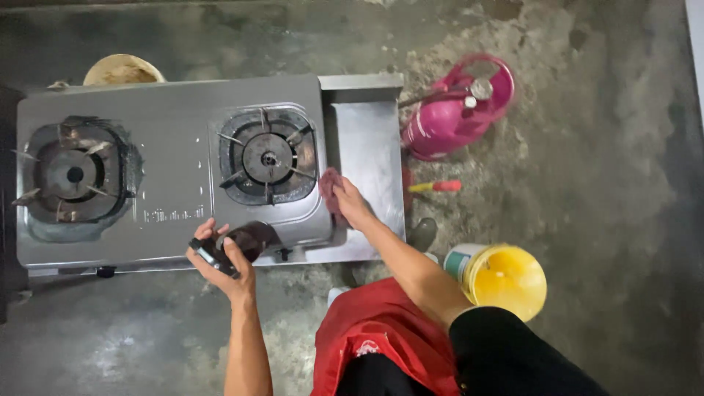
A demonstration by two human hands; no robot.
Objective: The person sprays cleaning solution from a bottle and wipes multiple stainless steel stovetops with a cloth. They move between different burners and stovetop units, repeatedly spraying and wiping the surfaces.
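Head camera, steeply downward (close overhead)

I see the stove [172, 165] on a metal stand [367, 147], my left hand [220, 264] at its front edge, my right hand [350, 205] on a cloth [329, 183] beside the right burner [268, 158], the gas cylinder [455, 110] and bucket [502, 279] to the right on the floor [609, 183].

The right hand [350, 204] pressed a reddish cloth [331, 185] against the steel stove [169, 147] beside its right burner [268, 157], while the left hand [220, 265] gripped a dark bottle [233, 246] (near the front edge), a pink gas cylinder [449, 114] lying nearby.
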